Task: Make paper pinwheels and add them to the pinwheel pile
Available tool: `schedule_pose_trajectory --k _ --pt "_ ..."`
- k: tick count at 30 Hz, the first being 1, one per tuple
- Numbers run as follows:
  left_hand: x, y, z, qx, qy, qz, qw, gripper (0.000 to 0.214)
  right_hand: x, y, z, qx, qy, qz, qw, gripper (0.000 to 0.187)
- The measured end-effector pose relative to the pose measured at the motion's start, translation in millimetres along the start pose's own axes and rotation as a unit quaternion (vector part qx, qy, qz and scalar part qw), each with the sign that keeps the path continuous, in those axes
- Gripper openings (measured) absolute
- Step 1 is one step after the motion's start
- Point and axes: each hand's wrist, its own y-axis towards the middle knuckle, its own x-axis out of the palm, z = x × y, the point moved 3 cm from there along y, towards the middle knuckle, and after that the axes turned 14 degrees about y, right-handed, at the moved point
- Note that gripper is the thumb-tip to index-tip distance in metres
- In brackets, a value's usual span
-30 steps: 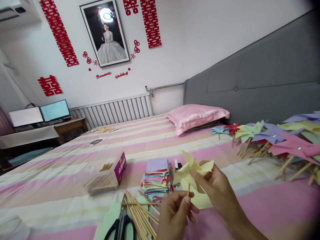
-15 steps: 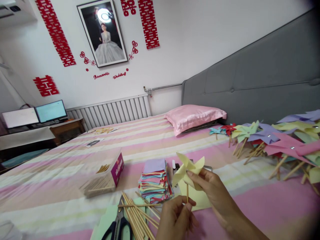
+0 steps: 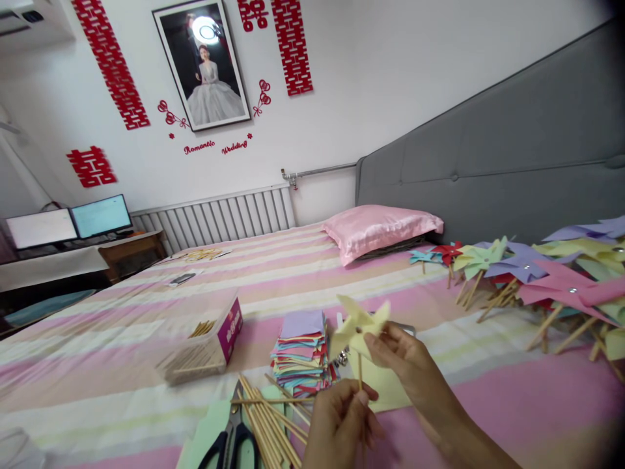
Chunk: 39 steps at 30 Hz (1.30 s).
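A pale yellow paper pinwheel (image 3: 355,335) on a thin wooden stick (image 3: 360,372) is between my two hands. My left hand (image 3: 336,420) is closed round the stick below the paper. At the right side of the blades, my right hand (image 3: 415,368) pinches the paper between thumb and fingers. A yellow paper sheet (image 3: 388,387) lies under the hands. Close to the left is a stack of coloured paper squares (image 3: 300,355), with small shiny metal pieces (image 3: 342,356) beside it.
Scissors (image 3: 229,433) and a pile of loose wooden sticks (image 3: 266,423) lie on the striped bed at front left. Beyond them is a clear plastic box (image 3: 200,355) holding sticks. Several finished pinwheels (image 3: 551,280) are heaped at right, near the grey headboard (image 3: 488,143). A pink pillow (image 3: 381,231) lies farther back.
The pinwheel and my right hand have shifted slightly left, and the blades have turned a little. The shiny metal pieces beside the paper stack have come into sight. Both hands keep their hold.
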Motion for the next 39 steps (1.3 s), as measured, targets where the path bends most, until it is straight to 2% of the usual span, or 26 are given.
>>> schedule_pose_trajectory --k 3,6,17,24,32,36,39 --pt "-12.7 1 2 0.0 -0.028 0.089 0.996 0.03 -2 2 2 -0.012 -0.034 0.028 0.999 0.05" --pt "-20.1 1 3 -0.003 -0.057 0.124 0.991 0.029 -5 3 5 -0.007 -0.075 0.041 0.996 0.044" --pt "-12.6 0 4 0.015 -0.08 0.091 0.993 0.027 -4 0 10 0.038 -0.073 -0.018 0.996 0.024" --pt "-11.8 2 4 0.009 -0.065 0.084 0.994 0.028 -15 5 9 -0.008 -0.069 0.052 0.996 0.022" --pt "-12.0 0 0 0.003 -0.059 0.094 0.994 0.03 -20 8 7 -0.018 -0.072 0.06 0.995 0.022" --pt "-12.8 1 0 0.004 -0.064 0.103 0.993 0.031 -9 3 11 0.0 -0.074 0.007 0.997 0.018" --pt "-12.9 1 1 -0.001 -0.065 0.103 0.993 0.032 0 -1 17 0.011 -0.06 -0.046 0.997 0.022"
